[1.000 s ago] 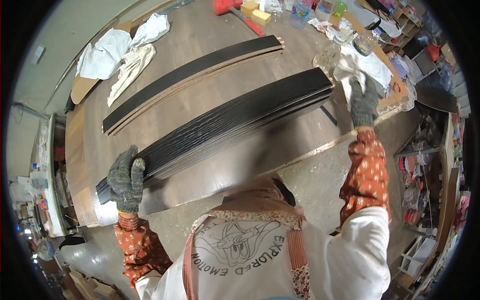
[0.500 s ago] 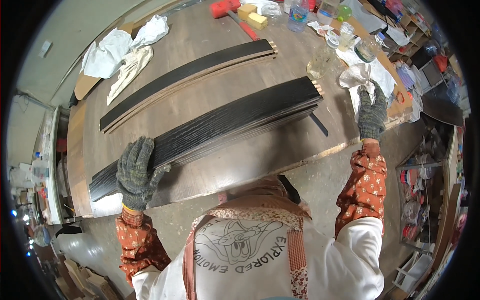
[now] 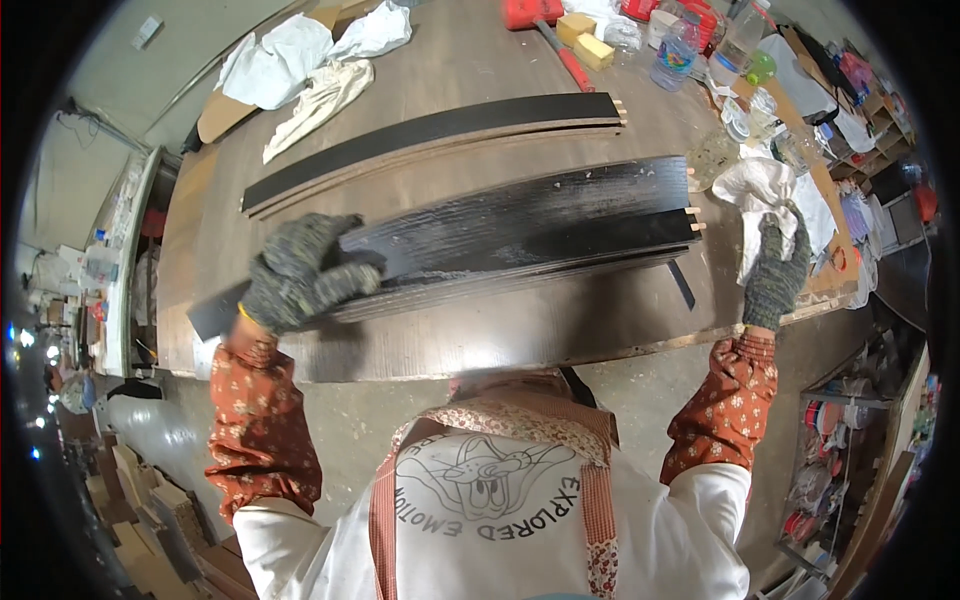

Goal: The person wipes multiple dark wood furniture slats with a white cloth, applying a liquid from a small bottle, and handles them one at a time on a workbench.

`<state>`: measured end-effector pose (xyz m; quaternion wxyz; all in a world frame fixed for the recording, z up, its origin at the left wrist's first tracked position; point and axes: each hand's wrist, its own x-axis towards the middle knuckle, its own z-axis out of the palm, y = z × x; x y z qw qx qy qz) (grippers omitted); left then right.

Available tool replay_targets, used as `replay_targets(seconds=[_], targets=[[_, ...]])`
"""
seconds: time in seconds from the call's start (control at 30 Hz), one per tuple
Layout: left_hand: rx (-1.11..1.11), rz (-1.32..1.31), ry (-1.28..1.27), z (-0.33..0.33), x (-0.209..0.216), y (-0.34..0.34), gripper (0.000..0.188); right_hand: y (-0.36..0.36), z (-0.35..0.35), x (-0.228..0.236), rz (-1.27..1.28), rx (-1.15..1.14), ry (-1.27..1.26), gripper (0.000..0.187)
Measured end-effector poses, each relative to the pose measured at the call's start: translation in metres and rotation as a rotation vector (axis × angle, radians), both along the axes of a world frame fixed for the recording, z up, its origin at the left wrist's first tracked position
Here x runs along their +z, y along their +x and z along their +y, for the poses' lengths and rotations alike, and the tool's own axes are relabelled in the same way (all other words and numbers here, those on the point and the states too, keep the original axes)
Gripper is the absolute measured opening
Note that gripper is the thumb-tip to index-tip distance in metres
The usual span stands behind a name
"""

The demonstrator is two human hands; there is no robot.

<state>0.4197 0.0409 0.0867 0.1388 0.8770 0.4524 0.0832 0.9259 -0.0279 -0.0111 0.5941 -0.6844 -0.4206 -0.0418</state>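
Observation:
My left hand [image 3: 308,268], in a grey-green knitted glove, grips the left part of a black wooden board [image 3: 530,205] between thumb and fingers. Wet-looking streaks and pale specks mark this board's face, and it leans on the far side of a stack of black boards [image 3: 610,240]. Light wooden dowels [image 3: 694,218] stick out of the right ends. At the right, my right hand [image 3: 778,265], gloved alike, closes on a crumpled white cloth [image 3: 762,195] beside a glass jar [image 3: 712,160].
Farther back lies another pair of black boards [image 3: 440,130]. White rags [image 3: 275,65] fill the far left. A red mallet [image 3: 565,55], yellow sponges [image 3: 594,50] and plastic bottles [image 3: 677,55] stand at the back. A dark strip [image 3: 682,285] lies near the table edge [image 3: 560,358].
The top board has tilted up and away, baring the board beneath. My left hand has turned, its fingers now pointing right. The white cloth has shifted with my right hand. The view has shifted.

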Motion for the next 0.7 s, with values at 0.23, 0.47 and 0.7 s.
replay_targets(seconds=[0.23,0.47,0.7], targets=[[-0.061,0.072,0.049,-0.005,-0.038,0.001,0.086,-0.110,-0.014,0.048,0.187,0.279,0.181,0.034],[-0.395,0.125,0.286,-0.009,-0.044,-0.039,0.064,-0.326,0.006,0.056,-0.755,0.853,-0.145,0.034],[-0.141,0.090,0.073,-0.009,-0.039,-0.009,0.084,-0.144,0.017,0.026,-0.813,0.180,-0.508,0.053]])
